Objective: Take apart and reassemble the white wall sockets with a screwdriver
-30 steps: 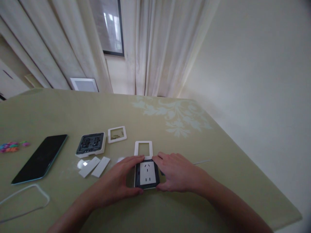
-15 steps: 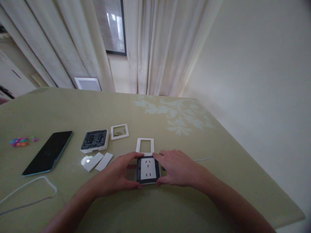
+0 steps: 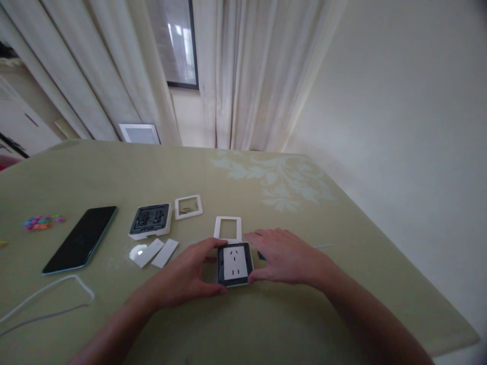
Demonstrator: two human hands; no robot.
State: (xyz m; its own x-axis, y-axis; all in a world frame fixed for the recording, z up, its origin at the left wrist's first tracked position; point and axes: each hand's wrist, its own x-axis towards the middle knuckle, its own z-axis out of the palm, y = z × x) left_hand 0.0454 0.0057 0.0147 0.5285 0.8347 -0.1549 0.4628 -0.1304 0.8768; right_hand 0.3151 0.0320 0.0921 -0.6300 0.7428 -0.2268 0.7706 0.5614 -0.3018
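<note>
A white wall socket [image 3: 235, 262] with a dark border lies on the table near the middle. My left hand [image 3: 192, 268] grips its left side, thumb at the near corner and fingers at the far one. At its right side my right hand [image 3: 283, 256] has thumb and fingers apart; the thumb tip is at the near right corner, while the fingers are off the far edge. Just beyond the socket lies a white rectangular frame [image 3: 239, 230]. A thin pale shaft [image 3: 323, 246] shows past my right hand, and a small dark piece shows under the palm.
Left of the socket are two white cover strips [image 3: 165, 253], a switch body [image 3: 151, 219] and another white frame [image 3: 200, 205] with screws inside. Farther left lie a black-screened tablet or phone [image 3: 81, 238], a white cable [image 3: 89, 294] and small colourful pieces [image 3: 40, 222].
The fingers of my right hand have come away from the socket's far edge. The socket sits slightly farther right and tilted, with my left hand still on it.
</note>
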